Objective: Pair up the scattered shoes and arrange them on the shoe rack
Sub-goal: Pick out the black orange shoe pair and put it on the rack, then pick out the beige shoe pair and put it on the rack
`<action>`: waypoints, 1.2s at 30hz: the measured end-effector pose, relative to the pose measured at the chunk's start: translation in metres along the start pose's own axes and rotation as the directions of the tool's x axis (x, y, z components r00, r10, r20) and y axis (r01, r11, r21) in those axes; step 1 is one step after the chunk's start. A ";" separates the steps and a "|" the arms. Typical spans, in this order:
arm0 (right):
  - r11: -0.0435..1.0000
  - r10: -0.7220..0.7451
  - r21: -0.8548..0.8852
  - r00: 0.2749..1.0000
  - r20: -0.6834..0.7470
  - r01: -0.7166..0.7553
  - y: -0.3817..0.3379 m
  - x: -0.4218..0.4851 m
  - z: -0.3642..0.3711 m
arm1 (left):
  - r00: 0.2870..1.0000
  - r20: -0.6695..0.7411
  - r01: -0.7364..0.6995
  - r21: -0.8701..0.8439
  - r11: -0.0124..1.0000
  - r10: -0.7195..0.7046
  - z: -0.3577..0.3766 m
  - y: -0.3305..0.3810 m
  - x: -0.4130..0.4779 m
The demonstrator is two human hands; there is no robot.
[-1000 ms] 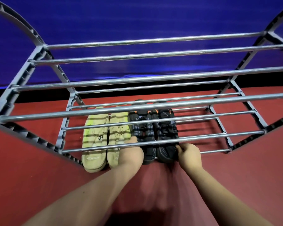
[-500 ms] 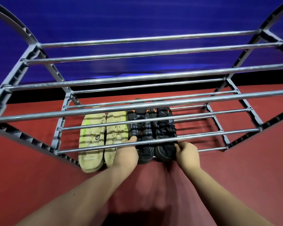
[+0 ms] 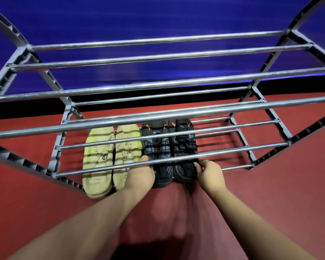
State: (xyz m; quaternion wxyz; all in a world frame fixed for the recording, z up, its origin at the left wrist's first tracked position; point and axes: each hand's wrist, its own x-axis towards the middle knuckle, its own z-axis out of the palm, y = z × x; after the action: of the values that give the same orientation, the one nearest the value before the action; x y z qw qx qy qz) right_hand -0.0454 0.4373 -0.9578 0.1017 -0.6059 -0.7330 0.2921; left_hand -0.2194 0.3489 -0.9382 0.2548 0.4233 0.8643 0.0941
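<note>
The left hand [image 3: 140, 176] is curling its fingers round the heel of the left dark shoe [image 3: 159, 147], its thumb lying up along the shoe's side. The right hand [image 3: 211, 174] is pinching the outer heel edge of the right dark shoe [image 3: 184, 145]. Both shoes are lying side by side and touching, at the lowest level of the shoe rack [image 3: 158, 82], with heels at the hands and toes pointing away. Just outside the left hand, the beige pair [image 3: 99, 156] is sitting at the same level, its nearer shoe close against the left dark one. The step in hand looks like seating the dark pair squarely. To do it well, the person should be pushing both heels away evenly, so the toes are ending level and the two shoes are lying parallel. The left thumb should be steering clear of the beige shoe beside it. A rod [image 3: 101, 170] is crossing just over the fingers and leaving little room. Afterwards the hands should be drawing out low and straight back toward the body, over the red floor [image 3: 270, 194].
</note>
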 end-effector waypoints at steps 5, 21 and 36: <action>1.000 0.014 0.015 0.999 0.028 -0.015 0.002 -0.003 0.002 | 0.994 -0.066 0.079 -0.139 0.987 -0.089 -0.001 0.004 -0.003; 0.963 0.257 0.016 0.935 0.245 -0.269 0.017 -0.146 -0.090 | 0.982 0.187 0.040 -0.058 0.998 -0.029 -0.029 0.037 -0.169; 0.811 0.564 0.083 0.813 0.145 -0.579 0.014 -0.293 -0.400 | 0.887 0.348 -0.319 -0.010 0.948 0.302 -0.175 0.261 -0.308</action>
State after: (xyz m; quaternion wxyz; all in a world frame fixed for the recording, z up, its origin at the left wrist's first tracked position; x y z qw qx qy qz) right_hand 0.2397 0.2829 -0.5819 0.0044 -0.7731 -0.5018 0.3879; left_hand 0.0260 0.2805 -0.5796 0.3738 0.5719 0.7292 0.0372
